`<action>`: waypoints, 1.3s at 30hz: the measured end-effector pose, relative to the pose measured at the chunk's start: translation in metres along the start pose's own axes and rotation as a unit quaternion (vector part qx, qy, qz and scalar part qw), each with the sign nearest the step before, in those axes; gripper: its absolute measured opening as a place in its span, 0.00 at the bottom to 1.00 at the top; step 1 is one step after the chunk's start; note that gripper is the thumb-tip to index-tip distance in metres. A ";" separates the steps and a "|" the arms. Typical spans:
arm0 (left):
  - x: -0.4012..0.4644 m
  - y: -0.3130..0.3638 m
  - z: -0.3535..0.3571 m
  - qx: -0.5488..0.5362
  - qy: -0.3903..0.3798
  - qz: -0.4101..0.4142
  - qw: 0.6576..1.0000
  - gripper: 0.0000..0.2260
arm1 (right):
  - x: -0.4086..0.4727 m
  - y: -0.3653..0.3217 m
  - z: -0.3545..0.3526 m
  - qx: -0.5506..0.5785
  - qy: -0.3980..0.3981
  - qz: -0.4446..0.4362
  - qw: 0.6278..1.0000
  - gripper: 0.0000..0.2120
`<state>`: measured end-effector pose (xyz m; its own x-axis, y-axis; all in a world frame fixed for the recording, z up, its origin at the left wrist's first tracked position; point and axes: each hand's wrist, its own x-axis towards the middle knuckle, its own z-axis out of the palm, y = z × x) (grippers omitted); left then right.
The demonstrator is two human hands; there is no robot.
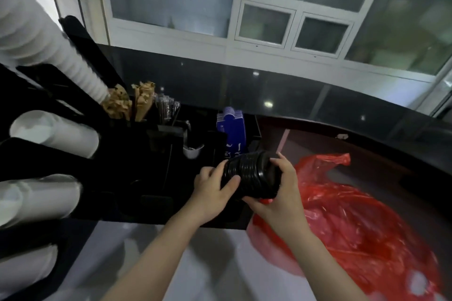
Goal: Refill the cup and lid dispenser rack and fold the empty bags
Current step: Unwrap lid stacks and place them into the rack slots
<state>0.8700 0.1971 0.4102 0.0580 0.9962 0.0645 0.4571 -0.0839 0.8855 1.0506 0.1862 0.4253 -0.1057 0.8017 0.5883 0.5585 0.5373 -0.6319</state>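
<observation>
White paper cups fill the far left: a long nested stack of white cups point(49, 49) slants down from the upper left corner, and below it three further cup stacks point(56, 133) protrude mouth-first from the black dispenser rack point(127, 178), one above another. Just right of the long stack's lower end, brown paper napkins point(129, 102) stand in two bunches in the rack's upper compartments, with wrapped straws point(167, 107) beside them. Further right, a small white scoop-like item point(193, 151) sits in a dark compartment, and blue cardboard sleeves point(231, 129) stand upright in the rack's right-hand slot. In front of the sleeves, over the rack's right end, a stack of black lids point(252, 175) is held sideways between both hands. Left hand point(210, 193) grips the stack's left end, thumb laid across the near side and fingers curled over the top. Right hand point(278, 193) cups the stack's right end, fingers wrapped round the outermost lid. To the right, a crumpled red plastic bag point(354, 222) lies on the grey countertop point(208, 264), spreading toward the lower right corner. A dark curved counter ledge point(318, 95) runs behind, with windows point(293, 7) above.
</observation>
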 end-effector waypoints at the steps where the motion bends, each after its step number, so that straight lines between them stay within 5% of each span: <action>1: 0.002 -0.005 0.000 0.044 0.007 0.008 0.999 0.26 | 0.002 0.003 0.001 -0.001 -0.004 -0.001 1.000 0.44; 6: 0.009 -0.033 -0.001 0.182 0.008 0.047 0.982 0.40 | 0.006 0.018 0.007 -0.013 -0.038 -0.010 0.999 0.45; 16: 0.010 -0.037 0.005 0.259 0.107 0.081 0.957 0.40 | 0.016 0.023 0.015 -0.048 -0.096 -0.036 0.994 0.44; 25: 0.002 -0.034 0.016 0.146 0.142 0.039 0.978 0.34 | 0.022 0.022 0.020 -0.085 -0.132 -0.039 0.987 0.41; 39: -0.010 -0.042 0.009 0.051 0.074 0.024 0.996 0.42 | 0.023 0.015 0.032 -0.267 -0.196 -0.055 0.942 0.44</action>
<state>0.8583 0.1902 0.3683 -0.0457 0.9829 0.1782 0.5448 -0.1251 0.8292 1.0302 0.2209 0.4135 -0.4247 0.8398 0.3383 0.8495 0.4988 -0.1720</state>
